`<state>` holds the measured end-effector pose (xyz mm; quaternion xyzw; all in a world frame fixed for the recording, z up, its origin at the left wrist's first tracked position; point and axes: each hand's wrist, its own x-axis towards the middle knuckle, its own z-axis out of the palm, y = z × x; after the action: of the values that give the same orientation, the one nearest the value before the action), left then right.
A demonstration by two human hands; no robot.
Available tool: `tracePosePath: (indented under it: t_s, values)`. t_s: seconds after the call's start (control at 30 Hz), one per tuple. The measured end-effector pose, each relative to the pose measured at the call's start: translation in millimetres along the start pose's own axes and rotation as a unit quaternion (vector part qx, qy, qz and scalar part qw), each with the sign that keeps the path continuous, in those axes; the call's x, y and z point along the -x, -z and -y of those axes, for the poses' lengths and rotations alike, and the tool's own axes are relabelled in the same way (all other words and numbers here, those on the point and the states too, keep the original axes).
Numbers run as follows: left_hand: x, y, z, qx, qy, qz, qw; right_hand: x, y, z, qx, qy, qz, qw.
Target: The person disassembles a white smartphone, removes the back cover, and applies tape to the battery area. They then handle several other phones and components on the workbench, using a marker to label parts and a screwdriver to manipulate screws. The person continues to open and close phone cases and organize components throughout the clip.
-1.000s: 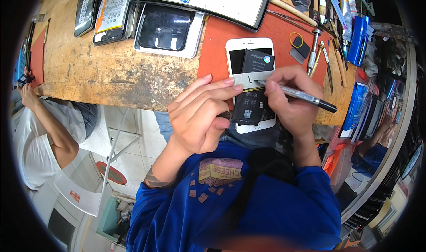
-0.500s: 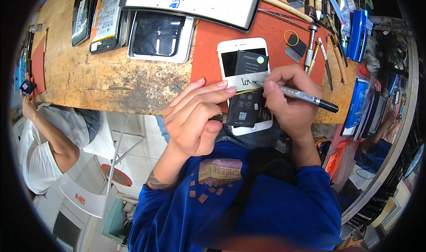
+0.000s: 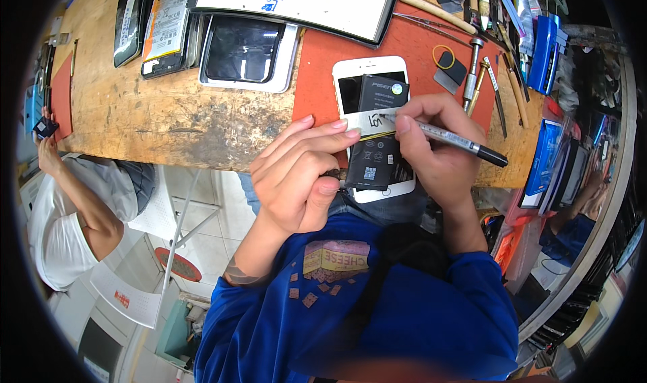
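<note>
**On an orange-red mat: pen at a pale strip over a phone battery**

At the counter (image 3: 182, 130) of scuffed, blond wood, a white phone with a dark display (image 3: 396, 189) lies face up on the orange-red mat (image 3: 320, 49), its lower end toward the wearer. Flat black rectangular battery (image 3: 374, 164) lies lengthwise on the phone, slightly askew. Pale, narrow strip (image 3: 358, 121) crosses the battery; dark handwritten marks on it.

Hands: apart, one each side of the strip. Right hand (image 3: 441, 144) clamped on a slim marker pen with a clear-grey barrel and black end (image 3: 465, 145), tip at the marks. Left hand (image 3: 295, 173): index and middle fingertips on the strip's left end, thumb bent inward; cannot tell whether anything is gripped beneath it.

Surroundings: thin yellow elastic loop (image 3: 445, 45) beside metal-handled screwdrivers (image 3: 473, 68), right of the phone. Black glossy panel in a white tray (image 3: 242, 49), left of the mat. At far left, a co-worker's hand (image 3: 48, 150) holds a small dark object (image 3: 46, 127), kind unclear.
</note>
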<state>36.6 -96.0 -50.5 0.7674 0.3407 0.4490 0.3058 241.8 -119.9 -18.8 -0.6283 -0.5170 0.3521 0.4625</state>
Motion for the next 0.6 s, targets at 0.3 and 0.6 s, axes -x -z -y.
tracePosePath:
  t_s: [0.3, 0.6]
  values:
    - [0.3, -1.4, 0.1, 0.001, -0.002, -0.004, 1.0, 5.5, 8.1, 0.9, -0.049, -0.085, -0.029, 0.995]
    - [0.5, -1.4, 0.7, 0.001, -0.001, -0.003, 1.0, 3.4, 13.9, -4.2, 0.03, -0.01, 0.002, 0.999]
